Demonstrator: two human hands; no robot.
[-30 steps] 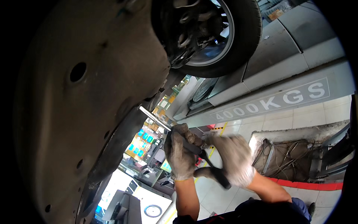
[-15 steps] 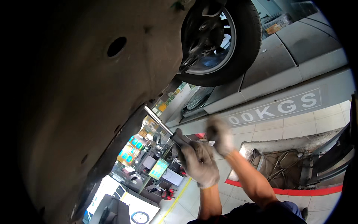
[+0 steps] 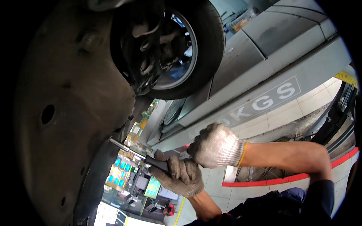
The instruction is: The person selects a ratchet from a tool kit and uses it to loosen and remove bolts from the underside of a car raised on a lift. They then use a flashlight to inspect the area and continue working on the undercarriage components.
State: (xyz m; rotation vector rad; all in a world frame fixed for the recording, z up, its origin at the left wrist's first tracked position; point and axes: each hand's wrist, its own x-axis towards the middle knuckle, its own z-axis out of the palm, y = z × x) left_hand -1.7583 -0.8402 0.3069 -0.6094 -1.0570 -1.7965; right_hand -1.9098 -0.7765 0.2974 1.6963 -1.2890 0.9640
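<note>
Tool shaft (image 3: 127, 148) beyond gloved hands (image 3: 180, 176)

L grip (image 3: 181, 176) rnd blk-handled tool (image 3: 154, 162), R grip (image 3: 215, 146) beside.

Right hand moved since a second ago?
Yes, up in the view: the right hand was below the grey lift rail and now overlaps its lower edge.

Long grey car lift (image 3: 241, 60) with pale letters on its side, a floor (image 3: 215, 186) of light tiles, a red border (image 3: 264, 183) beside a floor pit (image 3: 264, 173), a thin yellow line (image 3: 180, 211) on the tiles, a lit screen (image 3: 152, 187), several small blue things (image 3: 122, 165) left of it
</note>
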